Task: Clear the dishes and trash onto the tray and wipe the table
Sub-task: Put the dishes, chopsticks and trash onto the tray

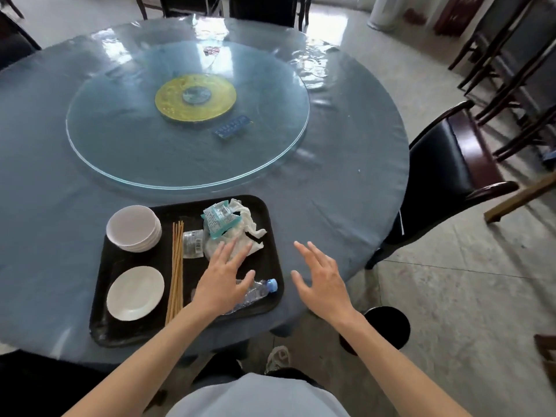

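Round blue table [45, 176], loaded tray [272, 254]: my left hand [224, 281] spreads empty above it, my right hand [323, 281] splayed empty beside it.

tray [120, 332] — black | bowls [132, 228] — white | tablecloth [45, 176] — blue-grey | bottle cap [272, 285] — blue
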The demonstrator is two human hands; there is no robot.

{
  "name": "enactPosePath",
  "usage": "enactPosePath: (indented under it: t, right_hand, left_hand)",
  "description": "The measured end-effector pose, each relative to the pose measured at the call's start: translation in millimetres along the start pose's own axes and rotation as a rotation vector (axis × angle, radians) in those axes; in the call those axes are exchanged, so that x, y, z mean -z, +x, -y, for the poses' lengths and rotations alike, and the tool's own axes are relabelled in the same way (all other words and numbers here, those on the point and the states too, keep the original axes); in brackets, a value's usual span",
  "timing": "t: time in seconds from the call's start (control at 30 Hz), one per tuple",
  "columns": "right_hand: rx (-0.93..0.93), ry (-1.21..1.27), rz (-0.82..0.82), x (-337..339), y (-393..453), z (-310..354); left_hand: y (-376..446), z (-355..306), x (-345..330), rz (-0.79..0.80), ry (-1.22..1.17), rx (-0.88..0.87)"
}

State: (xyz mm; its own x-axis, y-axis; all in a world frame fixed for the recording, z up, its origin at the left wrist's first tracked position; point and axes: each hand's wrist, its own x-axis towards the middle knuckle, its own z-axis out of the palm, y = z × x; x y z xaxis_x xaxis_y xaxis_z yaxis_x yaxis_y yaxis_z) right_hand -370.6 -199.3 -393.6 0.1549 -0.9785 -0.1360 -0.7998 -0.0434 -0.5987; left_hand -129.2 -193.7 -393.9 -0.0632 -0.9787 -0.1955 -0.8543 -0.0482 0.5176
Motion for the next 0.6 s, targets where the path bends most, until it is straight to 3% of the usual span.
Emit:
enactPosePath:
  t: [0.3,0.6]
  right_hand:
    - [-0.174,-0.236,-0.273,31,-65,-16]
    - [-0.509,-0.205,-0.487,30,-196,8]
  left_hand:
    - [10,-57,-3,0.04,0.158,-0.429]
    - [-25,-100,-8,0.212,0.147,-0.759]
